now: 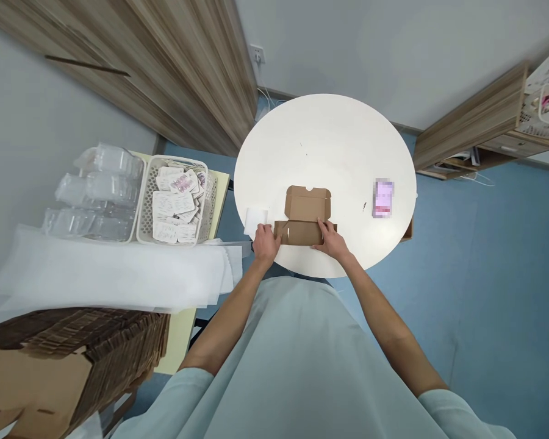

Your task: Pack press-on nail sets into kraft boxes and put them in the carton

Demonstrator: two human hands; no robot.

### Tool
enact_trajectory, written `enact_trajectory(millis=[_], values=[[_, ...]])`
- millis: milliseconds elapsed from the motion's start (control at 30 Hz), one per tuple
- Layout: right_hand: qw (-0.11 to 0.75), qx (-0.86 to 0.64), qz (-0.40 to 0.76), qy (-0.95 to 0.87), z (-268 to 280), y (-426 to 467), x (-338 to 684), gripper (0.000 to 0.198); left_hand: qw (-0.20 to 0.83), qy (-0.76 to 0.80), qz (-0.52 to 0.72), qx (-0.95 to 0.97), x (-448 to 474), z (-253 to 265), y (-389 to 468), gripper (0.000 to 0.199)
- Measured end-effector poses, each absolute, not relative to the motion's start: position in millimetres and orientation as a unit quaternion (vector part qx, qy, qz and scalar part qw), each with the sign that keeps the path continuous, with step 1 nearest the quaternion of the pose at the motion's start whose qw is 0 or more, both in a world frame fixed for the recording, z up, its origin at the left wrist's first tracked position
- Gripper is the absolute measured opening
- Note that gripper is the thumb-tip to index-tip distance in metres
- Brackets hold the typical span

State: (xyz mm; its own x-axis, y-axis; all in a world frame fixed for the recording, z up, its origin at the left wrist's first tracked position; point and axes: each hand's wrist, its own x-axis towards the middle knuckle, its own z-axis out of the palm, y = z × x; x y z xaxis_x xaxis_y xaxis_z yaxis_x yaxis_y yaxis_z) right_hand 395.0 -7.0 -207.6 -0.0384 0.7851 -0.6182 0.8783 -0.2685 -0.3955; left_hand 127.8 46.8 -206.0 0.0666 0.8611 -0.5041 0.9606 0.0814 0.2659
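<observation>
A brown cardboard box (305, 234) lies near the front edge of the round white table (320, 140). Its lid is folded back, away from me, and one side has small slots. My left hand (266, 244) is closed at the left end of the box, with curled fingers against it. On the opposite end, my right hand (333, 241) grips the box wall, its fingertips over the edge. A small white sheet (256, 219) lies on the table just beyond my left hand, partly covered by it.
A phone-like pinkish item (383, 199), blurred out, lies at the table's right. To the left, a white basket (204, 201) holds many printed cards beside clear plastic packages (114, 189). White sheets (119, 268) and stacked flat cardboard (123, 347) are nearer me. A wooden shelf (476, 128) stands right.
</observation>
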Motion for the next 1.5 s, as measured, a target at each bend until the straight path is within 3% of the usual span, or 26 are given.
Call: enact_trajectory(millis=[100, 233, 400, 667, 1167, 1233, 1367, 1500], values=[[0.06, 0.691, -0.397, 0.602, -206.7, -6.0, 394.8, 0.12, 0.316, 0.661, -0.14, 0.666, 125.3, -205.3, 50.5, 0.019], [0.065, 0.69, -0.396, 0.602, -203.7, -4.1, 393.7, 0.122, 0.343, 0.653, -0.11, 0.666, 135.0, -198.8, 46.2, 0.014], [0.068, 0.688, -0.396, 0.604, -202.6, -2.7, 393.2, 0.123, 0.4, 0.637, -0.05, 0.657, 152.9, -196.1, 35.7, 0.027], [0.075, 0.684, -0.391, 0.611, -205.8, -2.9, 395.6, 0.129, 0.417, 0.677, -0.067, 0.602, 160.3, -203.9, 42.6, 0.006], [0.047, 0.689, -0.399, 0.603, -207.6, -5.3, 394.6, 0.126, 0.34, 0.675, -0.128, 0.643, 177.0, -204.2, 40.5, 0.02], [-0.01, 0.702, -0.391, 0.596, -207.4, -13.5, 397.4, 0.112, 0.341, 0.675, -0.123, 0.642, 177.1, -207.9, 39.8, 0.022], [-0.14, 0.787, -0.307, 0.516, -205.5, -36.1, 405.5, 0.066, 0.354, 0.675, -0.104, 0.639, 176.0, -211.2, 38.0, 0.026], [-0.106, 0.849, -0.317, 0.41, -207.7, -47.4, 411.2, 0.028, 0.36, 0.675, -0.097, 0.637, 175.8, -210.7, 37.1, 0.027]])
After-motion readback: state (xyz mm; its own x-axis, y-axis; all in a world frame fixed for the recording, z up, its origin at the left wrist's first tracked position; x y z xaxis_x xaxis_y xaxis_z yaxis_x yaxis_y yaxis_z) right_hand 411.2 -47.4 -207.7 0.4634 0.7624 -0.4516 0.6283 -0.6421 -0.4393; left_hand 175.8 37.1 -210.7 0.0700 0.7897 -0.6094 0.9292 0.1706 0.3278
